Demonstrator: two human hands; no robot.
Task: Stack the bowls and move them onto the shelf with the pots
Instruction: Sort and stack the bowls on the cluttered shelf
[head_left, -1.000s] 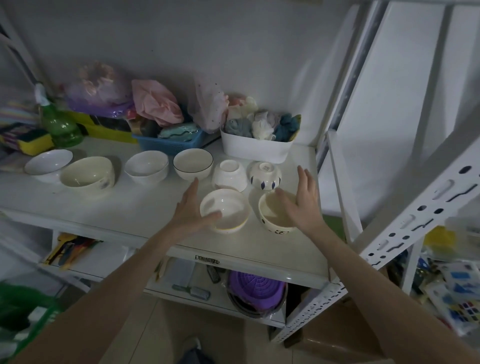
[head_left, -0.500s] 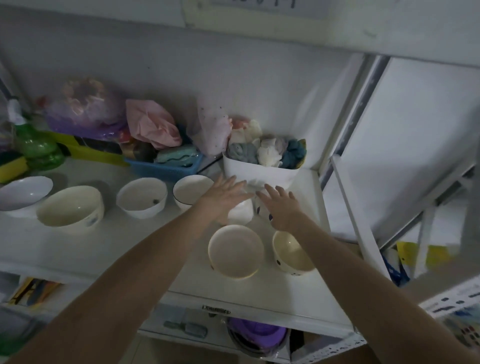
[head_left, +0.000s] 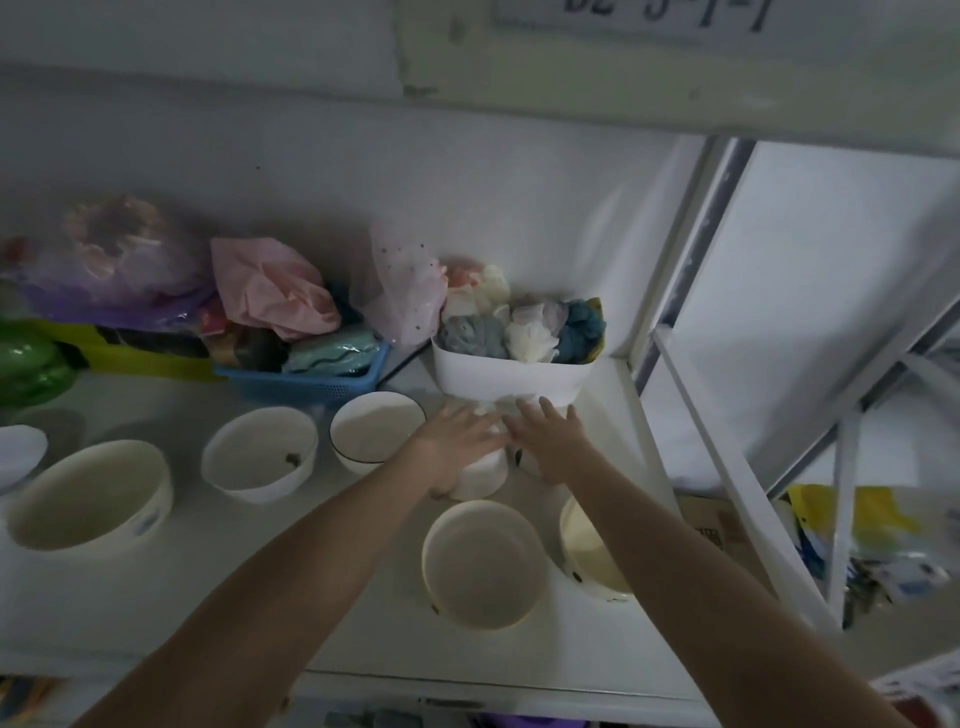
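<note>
Left hand (head_left: 453, 447), right hand (head_left: 551, 440) — outstretched, palms down.

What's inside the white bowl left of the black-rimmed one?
The white bowl holds one small dark scrap near its right inner wall; too blurred to identify. Its floor otherwise looks bare. Nothing covers it; both hands are further right.

Smooth bowls, soft cloths, hard shelf

My bowls (head_left: 484, 564) look smooth and a bit shiny, like glazed pottery. The white tub (head_left: 506, 378) and blue basket (head_left: 306, 385) look plastic. Soft cloth balls (head_left: 530, 332) sit inside. The shelf frame (head_left: 727, 467) looks like painted metal.
</note>
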